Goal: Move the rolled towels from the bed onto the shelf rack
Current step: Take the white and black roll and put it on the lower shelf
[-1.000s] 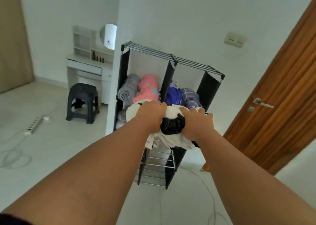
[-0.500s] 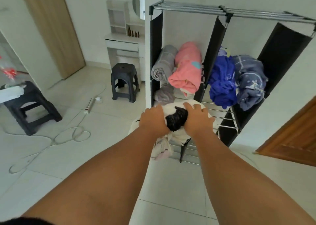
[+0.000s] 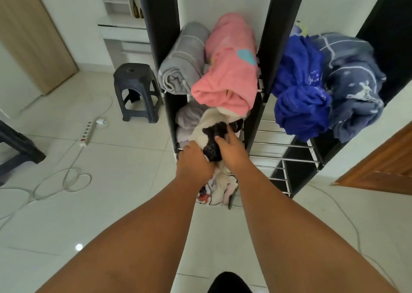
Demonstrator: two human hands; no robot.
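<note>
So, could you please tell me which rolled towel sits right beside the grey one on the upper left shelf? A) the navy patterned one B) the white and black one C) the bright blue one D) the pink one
D: the pink towel lies against the grey towel in the same upper left compartment of the shelf rack.

No readable text, labels, brands or numbers anywhere in view. Navy towel (image 3: 354, 85), right compartment of shelf rack (image 3: 278, 36): white printed figures and lines, pattern only, no letters. Blue towel (image 3: 301, 96) beside it: small pale marks, too blurred to tell. Pink towel (image 3: 229, 69): teal patch, no lettering. Bottles (image 3: 137, 10) on far desk: labels too small to read.
</note>
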